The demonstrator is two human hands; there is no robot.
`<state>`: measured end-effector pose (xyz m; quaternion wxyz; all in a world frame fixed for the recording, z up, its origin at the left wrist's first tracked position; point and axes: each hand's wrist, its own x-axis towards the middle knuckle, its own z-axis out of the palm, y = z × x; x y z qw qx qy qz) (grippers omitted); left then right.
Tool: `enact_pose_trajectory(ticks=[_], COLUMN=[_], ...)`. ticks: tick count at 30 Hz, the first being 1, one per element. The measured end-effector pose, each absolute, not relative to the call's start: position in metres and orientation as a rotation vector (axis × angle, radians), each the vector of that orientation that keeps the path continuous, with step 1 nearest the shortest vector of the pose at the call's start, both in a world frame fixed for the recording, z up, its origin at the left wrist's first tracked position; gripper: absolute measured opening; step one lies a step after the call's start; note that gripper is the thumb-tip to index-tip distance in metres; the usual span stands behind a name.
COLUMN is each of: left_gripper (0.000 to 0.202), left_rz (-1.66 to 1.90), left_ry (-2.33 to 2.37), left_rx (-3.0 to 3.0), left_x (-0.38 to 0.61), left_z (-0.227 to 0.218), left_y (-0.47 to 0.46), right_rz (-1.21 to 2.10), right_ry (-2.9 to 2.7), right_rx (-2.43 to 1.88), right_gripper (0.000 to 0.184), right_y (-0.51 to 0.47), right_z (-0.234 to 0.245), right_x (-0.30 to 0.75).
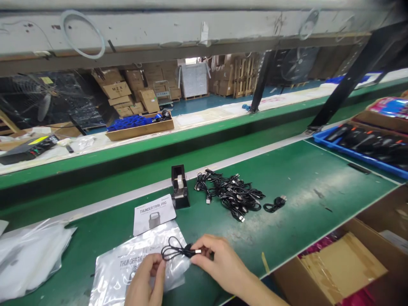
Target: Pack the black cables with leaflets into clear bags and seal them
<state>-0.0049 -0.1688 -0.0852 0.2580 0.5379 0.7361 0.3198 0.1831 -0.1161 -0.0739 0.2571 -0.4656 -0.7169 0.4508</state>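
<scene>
Over a green worktable (299, 182) and a clear plastic bag (108, 261), two hands share one coiled black USB cable (182, 250).
Beyond the grip lies a heap of similar cables (236, 193); the left hand (146, 278) is closed on the loop end, the right hand (219, 257) pinches the plug end between thumb and finger. Handling it well probably means a light, steady pinch, loops gathered rather than pulled, plug kept off the film. The cable, held between both grips, shows slim open loops, a tightly bunched middle and a small pale plug.
</scene>
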Motion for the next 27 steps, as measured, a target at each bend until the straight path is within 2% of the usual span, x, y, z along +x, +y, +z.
enact_pose_trajectory(ticks=[7, 12, 21, 27], left_gripper=[0.028, 0.025, 0.019, 0.021], left_rz=[0.921, 0.885, 1.049, 1.161], left_ry=[2.017, 1.947, 2.000, 1.963], left_rx=[1.434, 1.587, 1.619, 1.702], left_x=[-0.010, -0.015, -0.003, 0.003], left_z=[-0.087, -0.092, -0.084, -0.082], left_y=[-0.170, -0.170, -0.177, -0.177], right_rz=[0.842, 0.758, 0.651, 0.493], right_ry=[-2.345, -2.474, -2.202, -2.396], right_rx=[-1.069, -0.844, -1.004, -0.887], right_gripper=[0.013, 0.017, 0.012, 0.018], right_y=[-0.116, -0.113, -0.123, -0.125], right_z=[-0.084, -0.084, -0.091, -0.089], right_x=[0.190, 0.188, 0.162, 0.136])
